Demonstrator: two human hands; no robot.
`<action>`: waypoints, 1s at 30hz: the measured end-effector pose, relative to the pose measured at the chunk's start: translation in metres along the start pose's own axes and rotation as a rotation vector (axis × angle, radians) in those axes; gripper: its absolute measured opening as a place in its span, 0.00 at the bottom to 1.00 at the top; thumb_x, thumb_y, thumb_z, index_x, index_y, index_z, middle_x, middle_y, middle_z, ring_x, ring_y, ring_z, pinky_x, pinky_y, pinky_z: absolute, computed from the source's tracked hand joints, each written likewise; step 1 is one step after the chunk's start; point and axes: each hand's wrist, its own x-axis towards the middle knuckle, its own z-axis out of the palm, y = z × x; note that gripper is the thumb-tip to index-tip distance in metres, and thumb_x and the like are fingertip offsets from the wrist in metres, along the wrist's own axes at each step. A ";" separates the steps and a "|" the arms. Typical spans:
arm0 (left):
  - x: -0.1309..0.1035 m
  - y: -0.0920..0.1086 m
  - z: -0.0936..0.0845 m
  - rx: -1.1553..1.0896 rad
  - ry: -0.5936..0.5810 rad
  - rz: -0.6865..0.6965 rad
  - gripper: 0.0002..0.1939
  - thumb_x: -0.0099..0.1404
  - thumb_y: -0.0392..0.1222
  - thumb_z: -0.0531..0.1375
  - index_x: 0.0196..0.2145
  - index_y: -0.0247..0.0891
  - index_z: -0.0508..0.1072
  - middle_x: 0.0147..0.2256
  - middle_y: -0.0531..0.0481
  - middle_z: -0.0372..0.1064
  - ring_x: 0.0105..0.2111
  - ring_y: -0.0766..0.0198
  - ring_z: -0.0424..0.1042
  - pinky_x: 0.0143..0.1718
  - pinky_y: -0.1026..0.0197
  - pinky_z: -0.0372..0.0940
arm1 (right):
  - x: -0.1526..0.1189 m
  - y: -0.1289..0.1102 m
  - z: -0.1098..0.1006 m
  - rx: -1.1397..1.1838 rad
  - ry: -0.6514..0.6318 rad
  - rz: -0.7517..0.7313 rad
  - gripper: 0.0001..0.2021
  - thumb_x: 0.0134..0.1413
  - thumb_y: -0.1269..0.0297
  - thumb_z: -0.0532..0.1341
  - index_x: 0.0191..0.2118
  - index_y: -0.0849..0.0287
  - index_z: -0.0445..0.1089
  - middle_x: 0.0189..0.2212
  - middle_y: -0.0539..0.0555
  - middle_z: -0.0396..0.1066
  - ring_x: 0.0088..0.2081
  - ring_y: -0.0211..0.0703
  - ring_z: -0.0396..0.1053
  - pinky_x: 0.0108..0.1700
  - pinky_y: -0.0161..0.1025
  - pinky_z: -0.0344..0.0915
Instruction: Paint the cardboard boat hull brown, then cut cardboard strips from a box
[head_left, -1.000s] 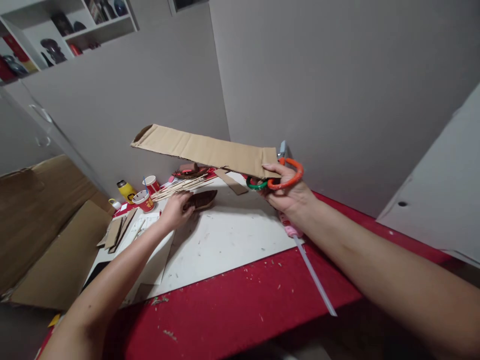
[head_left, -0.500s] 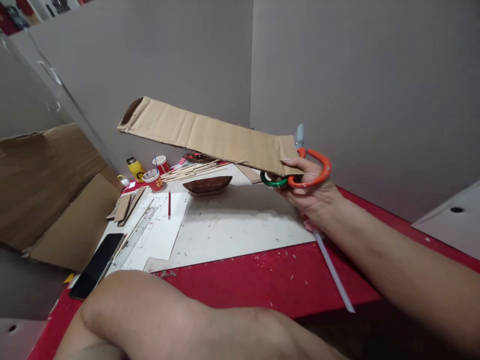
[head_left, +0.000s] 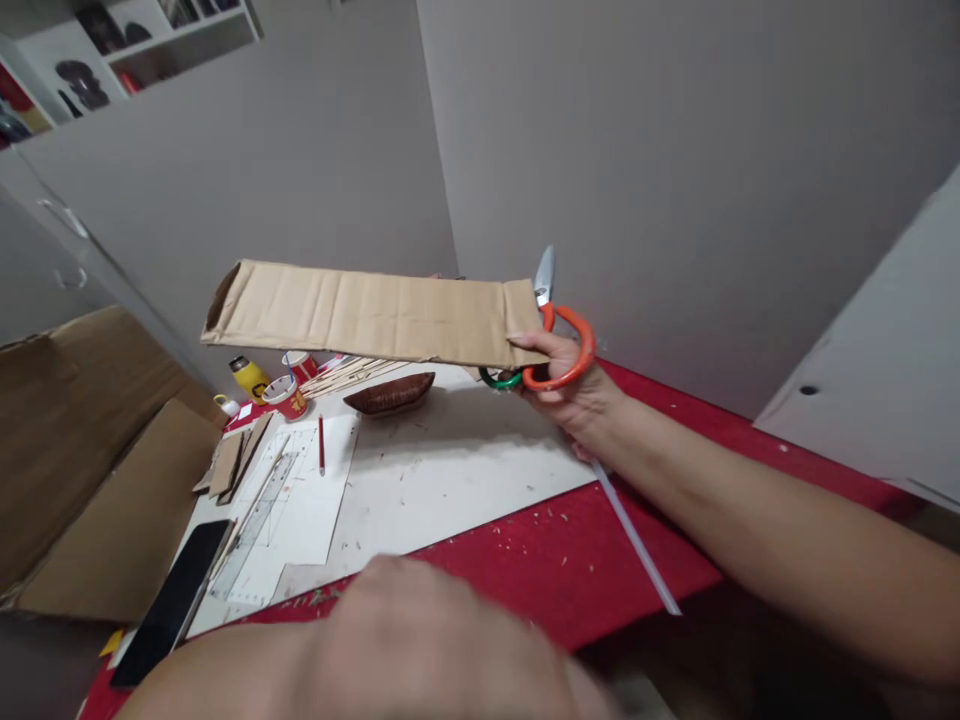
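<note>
My right hand [head_left: 574, 385] is closed on the near end of a long cardboard strip [head_left: 375, 315], its thumb on top. The same hand also holds scissors [head_left: 559, 345] with orange and green handles, their blades pointing up beyond the strip. A translucent stick [head_left: 637, 545] reaches down from beneath this hand. At the bottom of the view, a blurred hand or limb [head_left: 420, 640] fills the front; its fingers cannot be made out. Beyond it, a brown boat-shaped piece [head_left: 390, 394] rests on the white board [head_left: 450, 480], below the strip.
On the left lie a black phone [head_left: 172, 600], a ruler [head_left: 259, 525], drawn paper [head_left: 322, 520] and a red pencil [head_left: 322, 445]. Paper cups [head_left: 286, 398], a yellow bottle [head_left: 247, 378] and thin sticks [head_left: 349, 375] stand or lie behind. Large cardboard [head_left: 120, 510] is at far left.
The view has shifted, and the strip now lies more level and further left and lower. The blurred limb at the bottom has changed shape and place. The right hand keeps its hold.
</note>
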 end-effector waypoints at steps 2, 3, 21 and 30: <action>0.027 -0.007 -0.007 -0.029 -0.015 -0.013 0.20 0.62 0.46 0.65 0.52 0.47 0.77 0.44 0.43 0.79 0.39 0.55 0.79 0.42 0.54 0.73 | -0.005 -0.003 0.006 0.035 0.005 0.003 0.12 0.35 0.62 0.67 0.32 0.55 0.71 0.31 0.57 0.78 0.39 0.58 0.78 0.35 0.49 0.79; 0.040 -0.013 -0.010 -0.142 0.046 -0.070 0.24 0.62 0.45 0.66 0.56 0.46 0.74 0.47 0.41 0.77 0.39 0.57 0.78 0.40 0.56 0.73 | -0.009 -0.004 0.009 0.050 0.007 -0.002 0.12 0.36 0.62 0.67 0.32 0.55 0.72 0.32 0.56 0.78 0.40 0.58 0.78 0.36 0.49 0.79; 0.080 -0.050 -0.052 -0.529 0.469 -0.055 0.19 0.54 0.46 0.72 0.17 0.34 0.70 0.23 0.49 0.71 0.32 0.57 0.79 0.32 0.61 0.73 | -0.039 0.003 0.024 0.110 -0.142 -0.052 0.16 0.40 0.57 0.72 0.38 0.50 0.72 0.37 0.49 0.78 0.45 0.51 0.76 0.54 0.50 0.70; 0.082 -0.053 -0.053 -0.536 0.556 -0.027 0.16 0.53 0.44 0.72 0.21 0.34 0.71 0.22 0.56 0.66 0.25 0.67 0.72 0.30 0.61 0.74 | -0.037 0.004 0.021 0.044 -0.097 -0.064 0.18 0.36 0.63 0.73 0.27 0.51 0.62 0.23 0.43 0.66 0.27 0.40 0.70 0.37 0.40 0.72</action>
